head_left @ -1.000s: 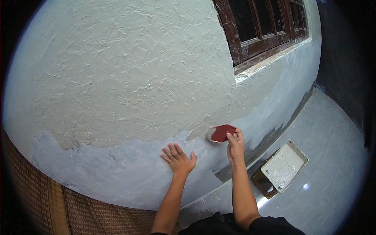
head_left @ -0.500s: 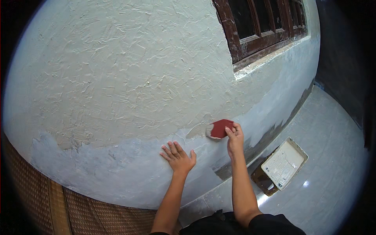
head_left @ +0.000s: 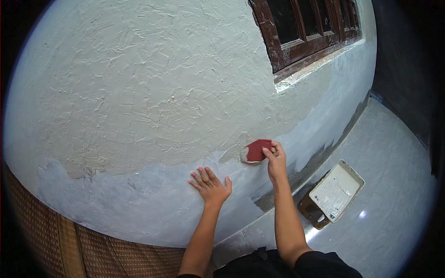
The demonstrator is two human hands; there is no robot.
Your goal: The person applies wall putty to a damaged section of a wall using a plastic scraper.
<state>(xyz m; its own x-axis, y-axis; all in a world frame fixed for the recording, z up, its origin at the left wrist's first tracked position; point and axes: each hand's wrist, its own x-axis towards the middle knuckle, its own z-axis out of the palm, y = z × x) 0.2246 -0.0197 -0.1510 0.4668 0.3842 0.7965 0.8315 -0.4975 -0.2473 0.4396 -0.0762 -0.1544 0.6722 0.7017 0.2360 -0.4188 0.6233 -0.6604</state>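
My red scraper (head_left: pixel 259 150) is at the wall (head_left: pixel 162 83), longer from left to right. My right hand (head_left: pixel 276 162) pinches its right end. My empty left hand (head_left: pixel 210 186) lies flat, farther off, down and left.

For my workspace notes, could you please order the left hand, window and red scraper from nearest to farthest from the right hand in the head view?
1. Red scraper, held in the right hand.
2. Left hand, to its left.
3. Window, at upper right.
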